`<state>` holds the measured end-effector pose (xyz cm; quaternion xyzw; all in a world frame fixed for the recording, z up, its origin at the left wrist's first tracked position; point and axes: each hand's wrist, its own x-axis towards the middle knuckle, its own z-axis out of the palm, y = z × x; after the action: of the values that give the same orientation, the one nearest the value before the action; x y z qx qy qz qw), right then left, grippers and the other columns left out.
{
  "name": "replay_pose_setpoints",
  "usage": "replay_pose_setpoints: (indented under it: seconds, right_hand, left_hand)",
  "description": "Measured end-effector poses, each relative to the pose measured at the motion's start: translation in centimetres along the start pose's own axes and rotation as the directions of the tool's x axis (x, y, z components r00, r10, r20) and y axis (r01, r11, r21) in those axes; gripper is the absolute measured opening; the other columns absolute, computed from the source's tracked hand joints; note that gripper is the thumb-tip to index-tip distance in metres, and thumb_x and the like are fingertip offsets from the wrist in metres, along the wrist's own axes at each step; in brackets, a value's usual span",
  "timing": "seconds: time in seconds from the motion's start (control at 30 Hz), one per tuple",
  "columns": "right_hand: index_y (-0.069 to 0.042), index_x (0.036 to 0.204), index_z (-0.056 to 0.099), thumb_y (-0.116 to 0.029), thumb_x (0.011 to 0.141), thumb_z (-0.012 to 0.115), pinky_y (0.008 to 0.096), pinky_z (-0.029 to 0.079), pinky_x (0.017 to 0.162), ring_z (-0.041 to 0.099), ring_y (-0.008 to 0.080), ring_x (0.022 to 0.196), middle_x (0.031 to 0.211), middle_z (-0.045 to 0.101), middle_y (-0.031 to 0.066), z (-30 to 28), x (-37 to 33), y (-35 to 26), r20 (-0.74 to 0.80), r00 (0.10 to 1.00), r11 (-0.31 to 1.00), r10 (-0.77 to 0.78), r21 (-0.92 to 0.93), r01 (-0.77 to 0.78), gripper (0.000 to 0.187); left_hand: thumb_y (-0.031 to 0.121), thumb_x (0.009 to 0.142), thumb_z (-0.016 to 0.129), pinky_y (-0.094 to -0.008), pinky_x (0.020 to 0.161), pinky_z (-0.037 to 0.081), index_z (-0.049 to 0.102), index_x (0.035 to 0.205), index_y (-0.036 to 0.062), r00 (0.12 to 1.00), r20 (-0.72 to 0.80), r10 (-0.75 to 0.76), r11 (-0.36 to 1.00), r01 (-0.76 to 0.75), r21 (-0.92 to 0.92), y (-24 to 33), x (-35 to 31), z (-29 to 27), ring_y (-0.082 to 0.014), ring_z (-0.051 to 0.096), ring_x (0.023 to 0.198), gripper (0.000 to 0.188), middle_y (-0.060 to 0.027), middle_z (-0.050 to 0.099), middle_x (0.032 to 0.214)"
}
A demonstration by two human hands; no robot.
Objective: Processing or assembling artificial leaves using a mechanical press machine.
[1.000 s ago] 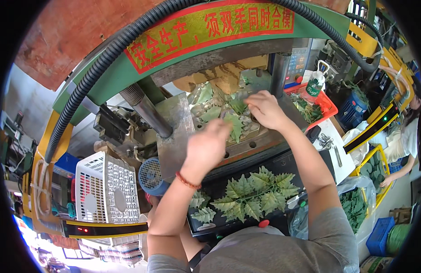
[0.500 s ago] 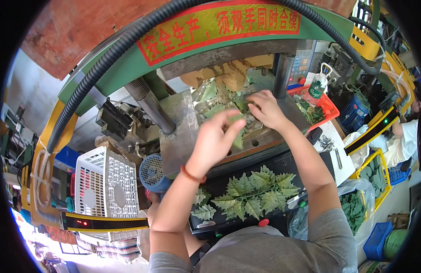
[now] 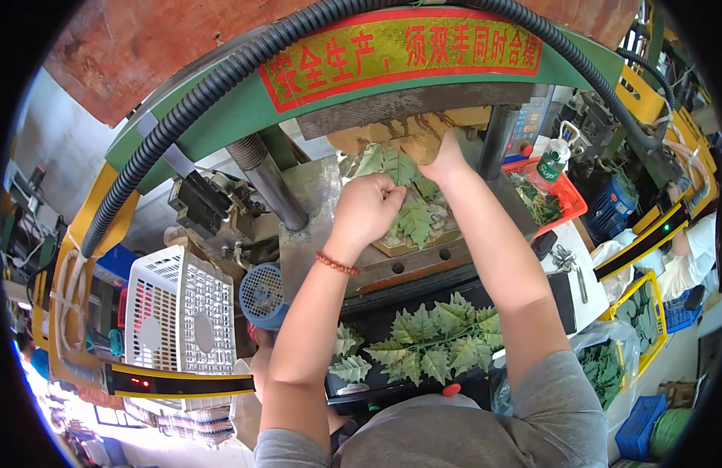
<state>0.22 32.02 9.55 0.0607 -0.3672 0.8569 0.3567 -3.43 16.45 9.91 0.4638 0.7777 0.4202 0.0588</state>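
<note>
My left hand (image 3: 367, 207) is closed, its fingers curled and the thumb pressed in, at the left side of the lower mould (image 3: 392, 246) in a press. What it pinches, if anything, is hidden. Green artificial leaves (image 3: 415, 221) lie on that mould, right beside the hand. My right hand (image 3: 445, 161) reaches deeper, under the yellowish upper mould (image 3: 392, 134), and its fingers are out of sight. Closer to my body, a spray of artificial leaves (image 3: 435, 343) lies on a black surface.
Steel posts (image 3: 277, 191) flank the moulds. On the right are a red basket (image 3: 560, 204) with greenery, a spray bottle (image 3: 551, 165) and small metal tools (image 3: 573, 265). A white crate (image 3: 197, 312) and a blue motor (image 3: 263, 295) are at the left. A red button (image 3: 451, 389) sits near my body.
My right hand has moved farther in, under the upper mould. My left hand has shifted slightly back and left and curled closed. The leaves on the lower mould are now less covered.
</note>
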Motion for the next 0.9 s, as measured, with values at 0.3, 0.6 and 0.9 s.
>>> replay_pose_setpoints:
  seconds: [0.3,0.6,0.9]
  right_hand:
    - [-0.003,0.093,0.064,-0.013,0.086,0.062,0.0229,0.043,0.05,0.057,0.013,0.061,0.082,0.064,0.0087,1.2,-4.3,-2.4,-0.131,0.981,0.809,-0.141,-0.587,0.038,0.012]
    - [-0.002,0.076,0.066,-0.016,0.084,0.066,0.0265,0.038,0.048,0.047,0.0131,0.049,0.057,0.056,0.0034,-2.4,-24.7,-8.3,-0.015,0.808,0.421,0.588,-0.848,-0.322,0.016]
    - [-0.001,0.068,0.06,-0.02,0.073,0.073,0.0345,0.042,0.057,0.051,0.0253,0.058,0.064,0.056,0.0077,-11.5,-34.9,-12.0,-0.363,0.786,-0.517,0.5,-0.853,-0.066,0.023]
  left_hand:
    - [0.012,0.082,0.065,-0.0269,0.046,0.035,0.06,0.068,0.0043,0.951,-0.26,0.164,0.969,-0.205,-0.135,2.6,-11.9,-1.5,-0.0164,0.039,0.045,0.016,-0.0005,0.047,0.052]
    - [0.016,0.083,0.065,-0.0276,0.045,0.036,0.062,0.068,0.0042,0.909,0.307,-0.281,0.945,0.318,-0.075,-1.0,-28.6,-2.3,-0.0196,0.046,0.046,0.019,-0.0049,0.055,0.057]
    - [0.035,0.083,0.061,-0.0367,0.05,0.042,0.063,0.066,0.0054,0.688,0.404,-0.602,0.689,0.192,0.699,-6.2,-34.4,2.8,-0.0305,0.056,0.056,0.034,-0.0106,0.063,0.066]
